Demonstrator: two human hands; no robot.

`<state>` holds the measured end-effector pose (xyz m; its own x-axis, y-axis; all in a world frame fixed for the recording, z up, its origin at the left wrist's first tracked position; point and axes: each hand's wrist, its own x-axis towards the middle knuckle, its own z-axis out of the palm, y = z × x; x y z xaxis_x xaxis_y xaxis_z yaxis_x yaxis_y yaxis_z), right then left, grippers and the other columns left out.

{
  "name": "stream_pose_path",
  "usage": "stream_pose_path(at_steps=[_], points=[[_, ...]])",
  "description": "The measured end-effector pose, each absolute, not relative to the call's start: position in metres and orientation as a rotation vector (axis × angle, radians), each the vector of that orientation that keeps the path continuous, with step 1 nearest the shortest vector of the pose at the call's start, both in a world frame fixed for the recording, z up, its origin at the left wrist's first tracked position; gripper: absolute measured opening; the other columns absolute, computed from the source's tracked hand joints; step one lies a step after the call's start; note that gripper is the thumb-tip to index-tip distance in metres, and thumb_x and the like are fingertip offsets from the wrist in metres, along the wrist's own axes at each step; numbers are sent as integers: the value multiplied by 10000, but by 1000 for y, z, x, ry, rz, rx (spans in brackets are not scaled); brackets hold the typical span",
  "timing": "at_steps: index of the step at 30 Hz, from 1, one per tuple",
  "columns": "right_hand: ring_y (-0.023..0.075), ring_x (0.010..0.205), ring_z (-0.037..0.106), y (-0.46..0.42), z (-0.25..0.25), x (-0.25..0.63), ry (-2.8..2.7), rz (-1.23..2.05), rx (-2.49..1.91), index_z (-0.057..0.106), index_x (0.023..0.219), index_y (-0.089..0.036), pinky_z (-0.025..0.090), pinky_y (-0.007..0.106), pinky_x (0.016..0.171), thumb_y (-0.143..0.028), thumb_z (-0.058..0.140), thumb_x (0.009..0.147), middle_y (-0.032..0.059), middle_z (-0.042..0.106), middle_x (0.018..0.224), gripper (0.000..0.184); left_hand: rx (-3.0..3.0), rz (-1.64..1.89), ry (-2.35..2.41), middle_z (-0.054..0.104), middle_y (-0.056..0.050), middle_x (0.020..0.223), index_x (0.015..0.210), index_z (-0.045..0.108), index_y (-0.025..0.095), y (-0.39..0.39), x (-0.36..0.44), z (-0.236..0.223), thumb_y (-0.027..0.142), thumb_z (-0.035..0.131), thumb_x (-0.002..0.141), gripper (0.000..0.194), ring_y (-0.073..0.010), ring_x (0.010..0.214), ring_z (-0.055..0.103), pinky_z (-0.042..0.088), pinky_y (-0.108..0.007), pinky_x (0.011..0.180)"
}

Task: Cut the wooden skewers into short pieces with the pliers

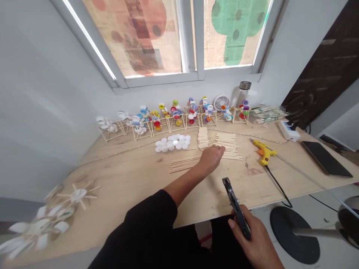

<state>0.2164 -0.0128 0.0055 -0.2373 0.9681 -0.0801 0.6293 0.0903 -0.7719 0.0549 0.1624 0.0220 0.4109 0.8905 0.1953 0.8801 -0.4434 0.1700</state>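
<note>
My left hand [211, 160] reaches across the table with its fingers curled together at the near edge of a pile of short wooden sticks [226, 140]. The fingertips are hidden, so what they hold does not show. Beneath that wrist lies a bundle of longer wooden sticks [183, 163], and another short stack [203, 136] is just behind the hand. In my right hand [254, 233], near the table's front edge, is a pair of dark metal pliers [235, 205], jaws pointing up toward the table. White bottle caps [172, 143] are grouped left of the sticks.
A yellow glue gun [265, 151] lies to the right, its cord crossing the front edge. Beyond it are a black phone [327, 158] and a white power strip [288, 131]. Stick frames with colourful caps [176, 116] line the wall. Cap-and-stick wheels [78, 195] sit at left.
</note>
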Motion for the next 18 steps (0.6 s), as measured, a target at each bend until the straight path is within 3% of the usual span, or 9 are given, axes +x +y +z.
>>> stream_pose_path(at_steps=[5, 18], points=[[201, 627, 603, -11, -1, 226, -1894, 1049, -1568, 532, 843, -216, 466, 256, 591, -433, 418, 854, 29, 640, 680, 246, 2720, 269, 1648, 567, -113, 928, 871, 555, 129, 188, 79, 17, 74, 410, 828, 161, -220, 925, 510, 413, -331, 725], [198, 651, 629, -3, -4, 230, -1854, 1055, -1571, 551, 866, -213, 472, 242, 606, -440, 445, 836, 34, 671, 720, 252, 2805, 275, 1633, 553, -128, 969, 899, 552, 109, 200, 83, -1, 142, 407, 866, 152, -239, 951, 488, 380, -371, 756]])
